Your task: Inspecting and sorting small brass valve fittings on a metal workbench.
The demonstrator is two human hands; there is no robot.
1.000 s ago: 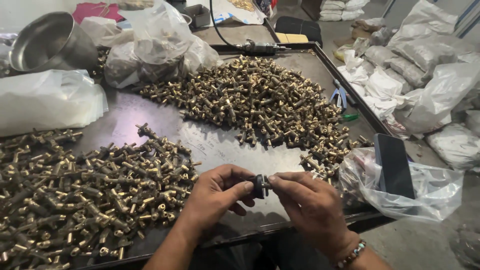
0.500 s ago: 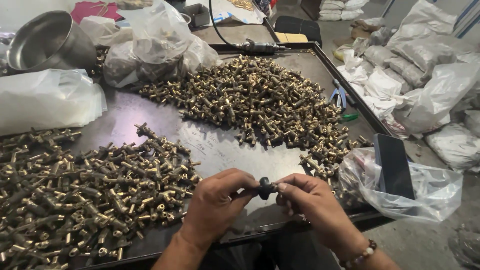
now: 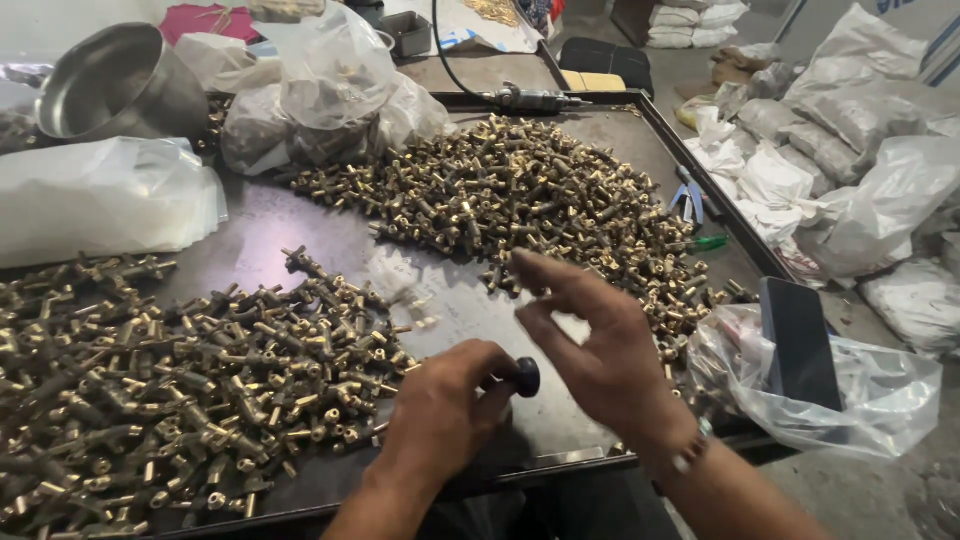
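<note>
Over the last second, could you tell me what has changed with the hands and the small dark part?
The right hand has let go of the small dark part and lifted away towards the far pile of brass fittings, fingers spread. The left hand alone keeps holding the part, low over the tray. The near pile, the plastic bags and the steel bowl stayed put.

Workshop; metal tray point(image 3: 600, 100), heaped brass fittings point(image 3: 520, 200), bagged stock point(image 3: 850, 130)

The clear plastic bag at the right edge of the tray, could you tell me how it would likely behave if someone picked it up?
The clear plastic bag looks thin and crumpled, so it would probably sag and fold rather than hold shape. The dark flat slab leaning on it would likely slide or topple. The film looks glossy, so perhaps slippery.
</note>
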